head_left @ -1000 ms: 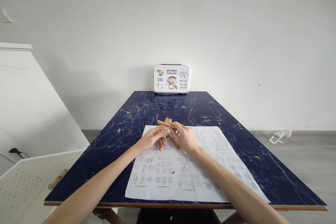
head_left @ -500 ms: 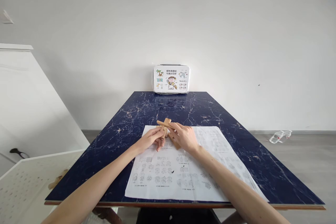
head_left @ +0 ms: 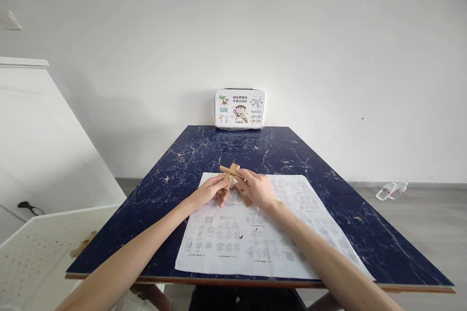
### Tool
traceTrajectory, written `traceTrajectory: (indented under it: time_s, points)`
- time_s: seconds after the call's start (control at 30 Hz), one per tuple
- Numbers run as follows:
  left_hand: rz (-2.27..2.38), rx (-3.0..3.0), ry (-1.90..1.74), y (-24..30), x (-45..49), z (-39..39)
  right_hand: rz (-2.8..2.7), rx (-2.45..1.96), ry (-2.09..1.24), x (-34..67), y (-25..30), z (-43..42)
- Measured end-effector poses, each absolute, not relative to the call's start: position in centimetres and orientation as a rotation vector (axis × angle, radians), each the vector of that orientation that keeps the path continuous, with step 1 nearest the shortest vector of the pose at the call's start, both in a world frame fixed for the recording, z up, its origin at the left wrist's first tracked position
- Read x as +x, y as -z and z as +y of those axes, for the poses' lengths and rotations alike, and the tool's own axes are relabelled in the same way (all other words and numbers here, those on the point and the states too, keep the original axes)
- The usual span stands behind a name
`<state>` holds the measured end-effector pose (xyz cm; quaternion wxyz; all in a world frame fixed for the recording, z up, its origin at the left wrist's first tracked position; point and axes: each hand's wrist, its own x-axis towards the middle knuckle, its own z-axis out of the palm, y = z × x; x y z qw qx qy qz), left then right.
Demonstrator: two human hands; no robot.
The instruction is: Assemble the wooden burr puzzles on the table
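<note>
Several light wooden puzzle pieces meet between my hands, above the far part of a printed sheet. My left hand (head_left: pixel 212 191) is closed on an upright, tilted wooden piece (head_left: pixel 234 169), its thumb and fingers pinching the lower part. My right hand (head_left: pixel 258 188) is closed on a narrow wooden stick (head_left: pixel 227 170) that lies across the upright piece and touches it. Beneath my right fingers another wooden piece (head_left: pixel 243 196) slants down to the sheet; whether it is held or only lies there I cannot tell. How the pieces interlock is hidden by my fingers.
The white instruction sheet (head_left: pixel 219 261) with line drawings lies on a dark blue marbled table (head_left: pixel 164 175). At the back edge stands a white cartoon case (head_left: pixel 240 109). A white perforated basket (head_left: pixel 47 248) with wooden pieces (head_left: pixel 83 245) is at the left; plastic bottles (head_left: pixel 391 190) lie on the floor.
The view has shifted slightly. My hands keep nearly the same pose, and the wooden pieces between them stay crossed as before.
</note>
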<state>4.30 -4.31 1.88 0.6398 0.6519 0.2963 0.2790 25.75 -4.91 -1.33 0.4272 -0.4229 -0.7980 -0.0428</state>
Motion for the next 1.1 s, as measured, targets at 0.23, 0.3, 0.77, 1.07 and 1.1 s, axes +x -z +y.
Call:
traceTrajectory:
  time_s: [0.23, 0.3, 0.77, 1.07, 1.1]
  points:
    - [0.668, 1.481, -0.636, -2.0, 4.4, -4.5, -2.022, -1.069, 0.062, 25.6, 0.7, -5.4]
    - [0.67, 1.481, -0.634, -2.1, 4.4, -4.5, -2.022, -1.085, 0.054, 25.5, 0.6, -5.5]
    - [0.681, 1.428, -0.79, -2.4, 4.6, -4.6, -1.922, -1.32, -0.261, 25.9, 0.4, -5.3]
    - [0.727, 1.446, -0.86, -2.6, 4.5, -4.6, -2.174, -1.471, -0.163, 27.0, 0.8, -4.9]
    - [0.73, 1.448, -0.86, -2.5, 4.5, -4.6, -2.173, -1.489, -0.158, 26.9, 0.9, -4.8]
